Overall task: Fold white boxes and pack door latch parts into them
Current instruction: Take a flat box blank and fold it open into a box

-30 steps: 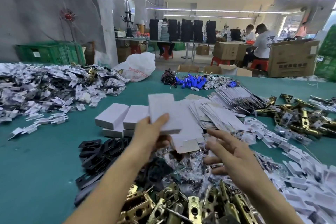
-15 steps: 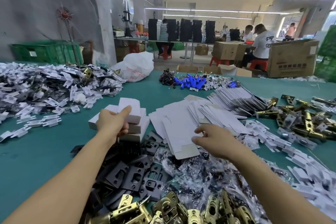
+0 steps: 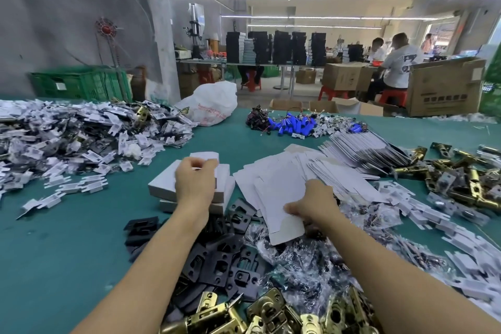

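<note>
My left hand (image 3: 195,181) holds a folded white box (image 3: 206,158) on top of a small stack of folded white boxes (image 3: 162,186). My right hand (image 3: 314,205) pinches the near edge of a flat white box blank (image 3: 282,198) lying on a spread of blanks (image 3: 352,153). Black latch plates (image 3: 225,260) lie between my forearms. Brass latch bodies (image 3: 268,312) sit nearest me, and clear bags of small parts (image 3: 311,257) lie under my right forearm.
White paper inserts are heaped at the left (image 3: 67,138) and along the right edge (image 3: 447,228). More brass latches (image 3: 461,179) lie at the right. Blue parts (image 3: 295,125) and a white bag (image 3: 208,103) sit at the far side of the green table (image 3: 54,238).
My left hand carried the folded box left and set it on the stack. My right hand moved forward and took hold of a flat blank.
</note>
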`<state>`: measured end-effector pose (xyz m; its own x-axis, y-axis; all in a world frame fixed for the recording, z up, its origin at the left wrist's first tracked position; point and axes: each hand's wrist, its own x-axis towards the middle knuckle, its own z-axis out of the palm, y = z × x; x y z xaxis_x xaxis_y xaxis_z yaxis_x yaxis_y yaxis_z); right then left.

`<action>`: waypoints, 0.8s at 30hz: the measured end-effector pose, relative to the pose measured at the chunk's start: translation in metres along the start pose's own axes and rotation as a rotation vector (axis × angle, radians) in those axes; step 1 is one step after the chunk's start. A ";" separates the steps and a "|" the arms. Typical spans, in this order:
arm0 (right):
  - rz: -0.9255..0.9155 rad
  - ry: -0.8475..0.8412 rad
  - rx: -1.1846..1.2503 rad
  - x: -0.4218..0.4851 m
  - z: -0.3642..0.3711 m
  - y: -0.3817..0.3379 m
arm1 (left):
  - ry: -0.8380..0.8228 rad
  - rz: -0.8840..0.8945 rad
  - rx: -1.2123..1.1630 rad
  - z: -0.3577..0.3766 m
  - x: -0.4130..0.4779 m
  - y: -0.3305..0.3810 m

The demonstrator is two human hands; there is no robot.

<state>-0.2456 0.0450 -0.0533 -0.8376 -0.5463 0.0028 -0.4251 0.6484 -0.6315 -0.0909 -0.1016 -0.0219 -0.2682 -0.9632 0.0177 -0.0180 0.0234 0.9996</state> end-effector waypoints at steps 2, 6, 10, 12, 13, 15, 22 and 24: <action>0.034 0.013 0.283 -0.006 -0.010 -0.006 | -0.260 -0.091 -0.046 0.004 -0.024 0.012; 0.094 -0.068 0.921 -0.038 -0.038 -0.012 | -0.435 -0.196 -0.269 0.014 -0.063 0.018; 0.045 -0.148 1.160 -0.085 -0.059 0.000 | -0.396 -0.358 -0.500 0.010 -0.082 0.020; 0.066 -0.221 1.267 -0.102 -0.064 0.006 | -0.486 -0.391 -0.504 0.008 -0.088 0.015; 0.070 -0.280 1.271 -0.108 -0.063 0.006 | -0.590 -0.424 -0.500 0.007 -0.093 0.013; 0.069 -0.379 1.206 -0.118 -0.055 0.002 | -0.825 -0.464 -0.523 0.010 -0.102 0.013; -0.329 -0.108 0.199 -0.126 -0.031 0.002 | -0.815 -0.579 -0.728 0.018 -0.100 0.010; -0.466 -0.105 0.042 -0.128 -0.032 0.004 | -0.779 -0.599 -0.717 0.018 -0.101 0.011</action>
<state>-0.1511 0.1346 -0.0319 -0.5213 -0.8255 0.2162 -0.7309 0.3011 -0.6125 -0.0816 0.0006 -0.0134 -0.9111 -0.3458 -0.2242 0.1324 -0.7608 0.6353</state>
